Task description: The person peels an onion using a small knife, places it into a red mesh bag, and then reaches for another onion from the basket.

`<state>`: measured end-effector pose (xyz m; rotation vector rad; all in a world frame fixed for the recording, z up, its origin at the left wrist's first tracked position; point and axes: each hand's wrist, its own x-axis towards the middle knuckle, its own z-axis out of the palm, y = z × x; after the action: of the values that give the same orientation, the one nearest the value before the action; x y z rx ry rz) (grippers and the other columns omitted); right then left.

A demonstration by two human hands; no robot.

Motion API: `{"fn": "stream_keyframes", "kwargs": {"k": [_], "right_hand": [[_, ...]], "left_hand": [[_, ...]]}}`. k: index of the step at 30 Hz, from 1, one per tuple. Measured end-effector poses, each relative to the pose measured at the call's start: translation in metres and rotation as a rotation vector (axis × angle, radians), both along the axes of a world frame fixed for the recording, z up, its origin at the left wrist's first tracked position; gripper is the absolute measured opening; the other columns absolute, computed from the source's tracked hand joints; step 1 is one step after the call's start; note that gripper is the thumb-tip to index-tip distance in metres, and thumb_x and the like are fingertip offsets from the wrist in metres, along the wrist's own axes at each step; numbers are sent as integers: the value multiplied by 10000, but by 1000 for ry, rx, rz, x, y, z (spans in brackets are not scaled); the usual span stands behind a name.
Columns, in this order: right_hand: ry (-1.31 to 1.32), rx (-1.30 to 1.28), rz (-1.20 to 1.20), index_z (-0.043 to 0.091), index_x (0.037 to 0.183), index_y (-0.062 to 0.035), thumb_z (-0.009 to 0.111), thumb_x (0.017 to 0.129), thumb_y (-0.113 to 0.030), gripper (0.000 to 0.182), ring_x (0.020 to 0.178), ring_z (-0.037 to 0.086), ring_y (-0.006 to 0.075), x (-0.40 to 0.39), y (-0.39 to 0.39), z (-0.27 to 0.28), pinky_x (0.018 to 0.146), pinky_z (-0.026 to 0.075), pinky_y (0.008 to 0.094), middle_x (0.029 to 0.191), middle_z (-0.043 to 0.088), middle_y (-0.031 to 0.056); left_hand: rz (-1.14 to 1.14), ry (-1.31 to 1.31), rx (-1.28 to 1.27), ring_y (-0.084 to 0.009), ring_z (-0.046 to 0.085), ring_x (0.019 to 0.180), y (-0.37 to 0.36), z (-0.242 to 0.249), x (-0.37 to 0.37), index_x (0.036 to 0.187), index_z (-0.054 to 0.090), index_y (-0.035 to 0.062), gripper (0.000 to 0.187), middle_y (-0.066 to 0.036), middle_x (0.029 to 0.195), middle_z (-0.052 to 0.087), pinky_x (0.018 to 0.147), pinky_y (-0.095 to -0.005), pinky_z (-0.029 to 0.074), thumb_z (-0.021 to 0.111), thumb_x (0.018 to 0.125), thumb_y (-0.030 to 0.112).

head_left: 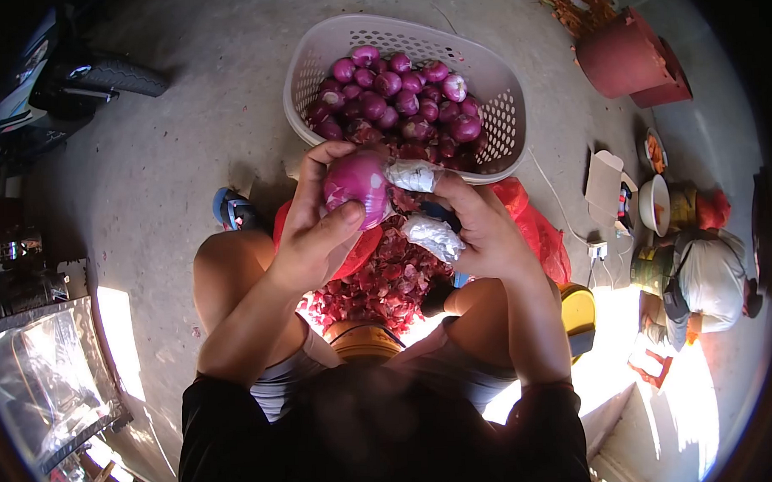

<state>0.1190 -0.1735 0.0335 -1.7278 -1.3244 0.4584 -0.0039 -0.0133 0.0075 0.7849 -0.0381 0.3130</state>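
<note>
A large red onion (356,189) with shiny purple layers is gripped in my left hand (311,231), thumb in front and fingers curled round its far side. White wrapping covers the thumb and forefinger of my right hand (466,221). Those two fingers stand apart at the onion's right side, with the wrapped forefinger right at its edge. Just beyond my hands is a grey perforated basket (299,65) full of peeled red onions (389,84). Below, between my legs, lies a heap of dry onion skins (366,284).
Red mesh sacking (535,236) lies by my right leg. A yellow bucket rim (364,337) shows beneath me. At the right are a maroon bin (622,54), an open cardboard box (607,186), a white bowl (654,204) and a white sack (712,276). A motorcycle wheel (117,76) stands left.
</note>
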Motion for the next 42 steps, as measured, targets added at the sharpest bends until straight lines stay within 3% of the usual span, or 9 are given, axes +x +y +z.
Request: {"fn": "stream_keyframes", "kwargs": {"k": [6, 12, 15, 18, 21, 25, 33, 38, 42], "right_hand": [[-126, -112, 34, 497, 1194, -100, 671, 547, -3, 677, 846, 617, 345, 6, -5, 13, 694, 504, 401, 1070, 602, 126], [-154, -123, 42, 499, 1188, -96, 679, 564, -13, 655, 852, 619, 343, 8, -6, 9, 711, 508, 393, 1071, 600, 132], [-118, -31, 8, 498, 1213, -62, 678, 754, -23, 495, 944, 624, 251, 4, -4, -2, 789, 487, 336, 1090, 605, 142], [-95, 140, -1, 451, 1239, -42, 642, 768, 38, 514, 1034, 587, 267, -2, 1, -20, 844, 475, 341, 1165, 559, 163], [51, 342, -147, 500, 1160, -64, 653, 722, -10, 467, 894, 631, 345, -22, 17, -25, 759, 499, 363, 1040, 620, 170], [62, 361, -179, 434, 1214, -22, 613, 792, -11, 459, 931, 636, 292, -31, 23, -28, 797, 479, 321, 1051, 617, 176], [692, 394, -164, 370, 1296, -14, 498, 879, 35, 438, 1075, 502, 137, -42, 20, -34, 921, 383, 260, 1213, 491, 78], [678, 390, -158, 345, 1316, -24, 516, 859, 41, 492, 971, 544, 116, -35, 17, -22, 853, 429, 259, 1146, 529, 83], [312, 205, -106, 338, 1305, -30, 594, 794, -2, 573, 875, 617, 187, -23, 12, -20, 804, 460, 285, 977, 613, 133]], "left_hand": [[-85, 88, -19, -284, 402, 1223, 4, 7, -1, 1306, 250, 67, 553, -190, 1329, 362, 1012, -434, 345, 558, 866, 199], [-129, 141, -41, -281, 419, 1209, 6, 13, -1, 1300, 250, 70, 527, -182, 1334, 357, 977, -442, 396, 541, 873, 179], [-76, 148, -2, -276, 424, 1204, 4, 11, 0, 1300, 254, 78, 517, -172, 1343, 351, 972, -436, 400, 535, 877, 173], [-31, 118, -14, -269, 428, 1199, 3, 8, 0, 1300, 259, 87, 509, -161, 1348, 349, 967, -424, 402, 534, 878, 166], [18, 54, -35, -259, 424, 1200, 0, 2, 0, 1300, 263, 94, 511, -153, 1352, 348, 970, -412, 392, 540, 876, 161], [59, -2, -32, -255, 415, 1206, -4, 0, 0, 1299, 266, 106, 520, -151, 1357, 342, 985, -402, 366, 554, 869, 167], [126, -104, 65, -297, 372, 1246, -5, -1, 1, 1292, 281, 131, 539, -167, 1368, 311, 1016, -451, 325, 584, 852, 202], [97, -112, -96, -304, 333, 1282, -3, 2, 3, 1296, 318, 131, 509, -168, 1371, 330, 1034, -464, 300, 569, 856, 182], [63, -139, -69, -285, 345, 1274, 3, -4, 3, 1299, 336, 138, 490, -158, 1369, 350, 1047, -444, 279, 553, 860, 172]]}}
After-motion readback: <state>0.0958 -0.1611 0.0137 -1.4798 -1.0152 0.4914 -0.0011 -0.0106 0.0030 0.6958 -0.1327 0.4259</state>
